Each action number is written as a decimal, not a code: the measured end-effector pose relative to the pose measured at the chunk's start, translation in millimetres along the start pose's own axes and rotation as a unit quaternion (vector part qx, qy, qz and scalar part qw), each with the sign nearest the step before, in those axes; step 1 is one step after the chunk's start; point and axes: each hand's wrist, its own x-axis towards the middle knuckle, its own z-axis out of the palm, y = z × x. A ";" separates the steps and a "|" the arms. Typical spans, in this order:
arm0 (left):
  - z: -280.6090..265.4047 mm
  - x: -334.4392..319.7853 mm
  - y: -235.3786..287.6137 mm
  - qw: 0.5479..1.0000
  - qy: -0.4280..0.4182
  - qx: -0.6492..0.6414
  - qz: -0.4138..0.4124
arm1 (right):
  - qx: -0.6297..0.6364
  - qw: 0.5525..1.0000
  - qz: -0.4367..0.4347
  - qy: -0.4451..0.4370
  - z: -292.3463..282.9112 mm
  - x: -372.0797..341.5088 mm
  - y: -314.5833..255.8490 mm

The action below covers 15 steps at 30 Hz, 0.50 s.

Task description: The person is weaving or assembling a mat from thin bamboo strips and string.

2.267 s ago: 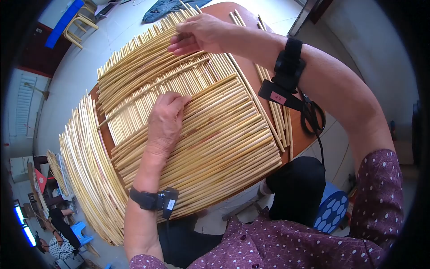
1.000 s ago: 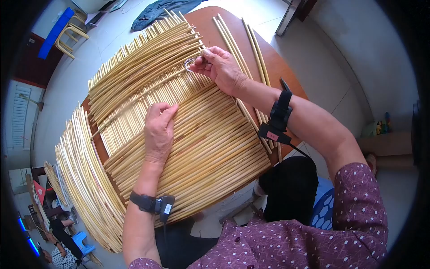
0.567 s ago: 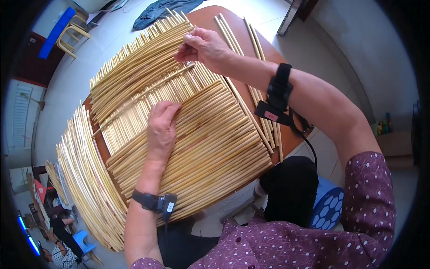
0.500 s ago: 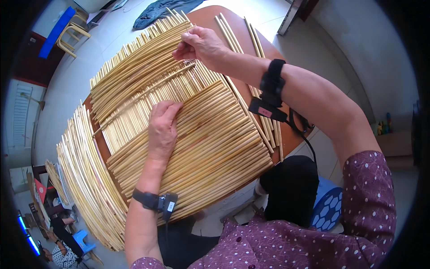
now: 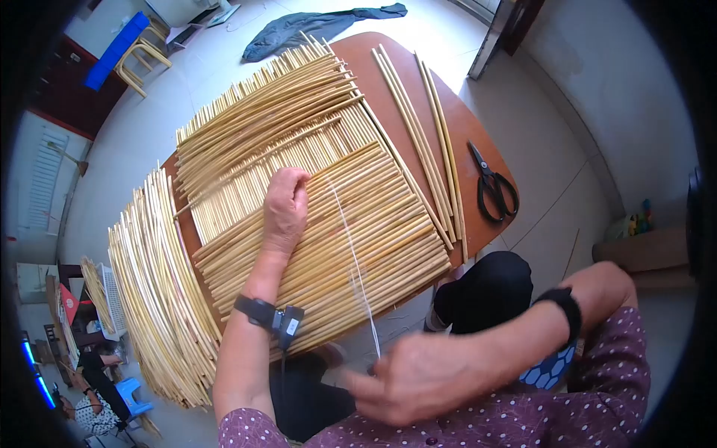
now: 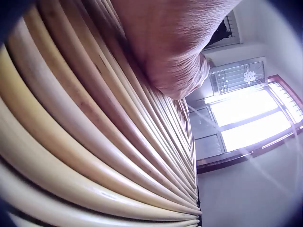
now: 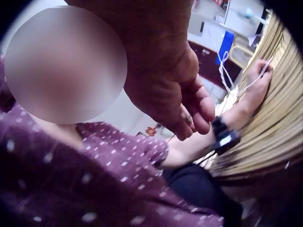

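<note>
In the head view, the left hand (image 5: 285, 209) pinches the top stalk at the upper edge of a mat of pale stalks (image 5: 358, 239), thumb against curled fingers. A white thread (image 5: 351, 239) runs taut from just right of those fingertips, across the mat, to the right hand (image 5: 422, 377). That hand is blurred, low by the person's lap. From the right wrist view, the right hand (image 7: 161, 71) has thumb and fingers together round something small, and loops of thread (image 7: 227, 80) hang near the left hand (image 7: 255, 92). The left wrist view shows the left hand (image 6: 175, 42) over the stalks.
Black scissors (image 5: 494, 187) lie on the brown table (image 5: 478, 153), right of several loose stalks (image 5: 441, 142). More stalks are piled above the mat (image 5: 261, 112) and at the left (image 5: 160, 284). A dark cloth (image 5: 299, 33) is on the floor beyond.
The right hand has swept from above the upper stalks down towards the person's body, drawing the thread across the mat. The left hand keeps its place on the mat. The scissors are now uncovered.
</note>
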 end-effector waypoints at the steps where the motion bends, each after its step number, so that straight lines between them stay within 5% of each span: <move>1: -0.9 -0.2 -0.4 1.000 -0.001 0.002 0.002 | 0.020 0.998 -0.016 -0.055 2.3 -1.7 -10.9; 3: -5.8 0.8 -6.4 0.999 0.020 -0.025 -0.013 | 0.105 0.993 -0.005 0.045 17.9 9.3 -9.1; 7: -28.2 4.1 9.8 0.998 0.029 0.032 -0.051 | 0.056 0.996 0.064 0.027 38.4 28.1 25.5; 9: -36.6 5.0 13.1 0.996 0.027 0.050 -0.068 | 0.146 0.984 0.062 0.075 55.6 33.8 47.1; 15: -56.3 33.4 1.4 0.988 -0.025 0.151 -0.020 | 0.105 0.990 0.049 0.080 52.2 36.7 66.2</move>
